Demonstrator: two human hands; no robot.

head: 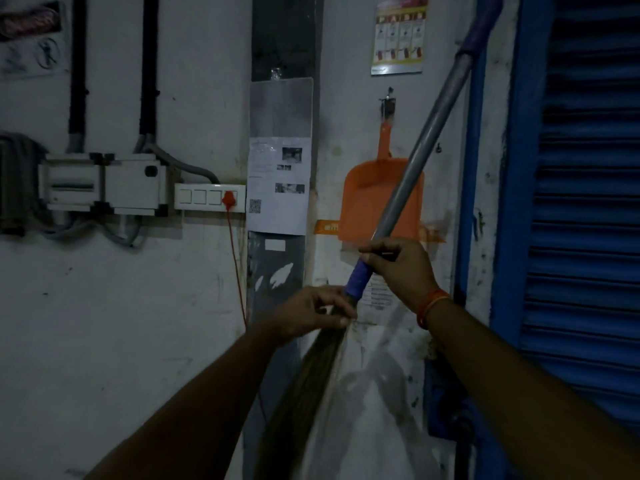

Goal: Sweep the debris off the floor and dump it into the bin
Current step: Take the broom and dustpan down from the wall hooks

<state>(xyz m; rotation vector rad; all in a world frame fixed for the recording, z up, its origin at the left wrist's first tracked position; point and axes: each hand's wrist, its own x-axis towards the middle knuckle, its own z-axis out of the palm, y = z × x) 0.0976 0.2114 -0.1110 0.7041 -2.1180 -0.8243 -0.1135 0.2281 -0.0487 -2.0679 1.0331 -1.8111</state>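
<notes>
The light is poor in here, and much of what I see is dim. A broom (pixel 408 188) leans across the wall at a slant, its grey pole running up to the right until the top of it passes out of sight at the upper edge. The right hand (pixel 403 268) is curled round the pole just where the grey meets a purple wrap, and the left hand (pixel 313 313) grips the broom lower, just below that purple wrap, fingers closed on the top of the bristles. The bristles (pixel 304 386) hang down from there as a dark, blurred mass and run off the bottom, so their tips cannot be seen. Behind the pole an orange dustpan (pixel 367 199) hangs on the wall from a hook (pixel 389 98); the pole crosses its right side and the right hand covers its lower edge. Left of the dustpan a printed sheet (pixel 277 185) is stuck on a dark vertical panel, its text too small to read. Further left sits a white switch plate (pixel 209 197) with an orange plug. Right of the dustpan stands a blue shutter (pixel 585 202). A band circles the right wrist.
</notes>
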